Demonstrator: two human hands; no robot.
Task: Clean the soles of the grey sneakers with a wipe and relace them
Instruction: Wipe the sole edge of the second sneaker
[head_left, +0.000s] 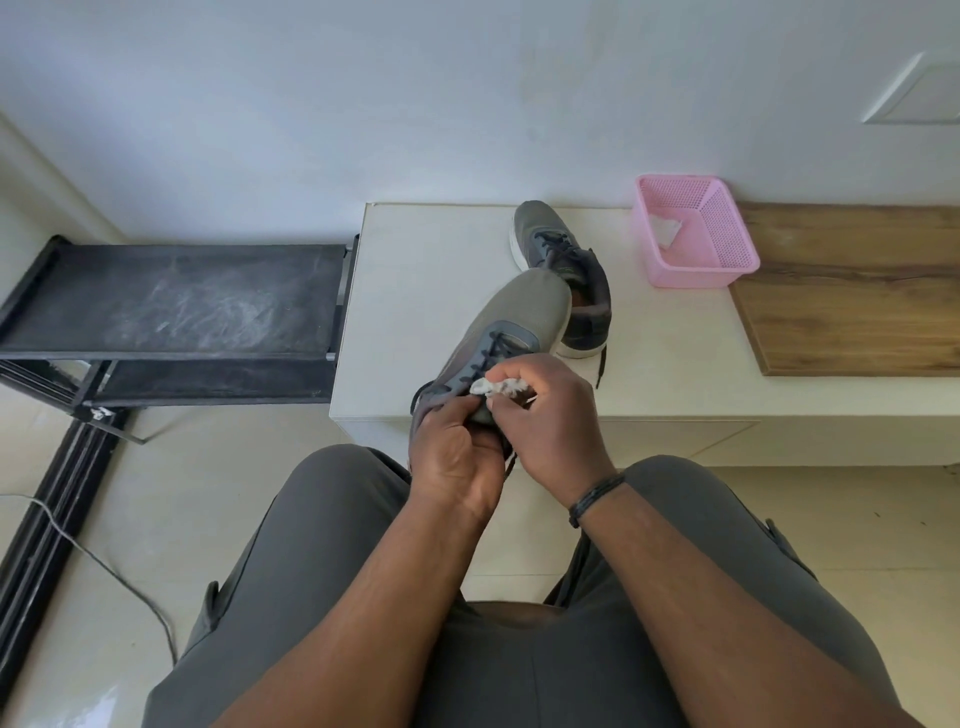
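Starting at my left, the black shoe rack (171, 301) stands beside the low white bench (426, 249), well apart from the work. My left hand (454, 457) is curled round the heel end of the near grey sneaker (498, 338), which I hold above the bench's front edge with its toe pointing up and away from me, slightly to the right. Its long axis runs straight out from my grip, so the laces (491, 353) lie just beyond my fingers. My right hand (545, 415) is closed on a crumpled white wipe (498, 387), pressed against the shoe near the tongue, touching my left hand. The sole is turned away, hidden from me, so I judge I must rotate the shoe to reach it. Further right, the second sneaker (563, 260) rests on the bench, laced, toe towards the wall. Beyond it sits the pink basket (727, 244) with another wipe inside, then a wooden board (857, 291).
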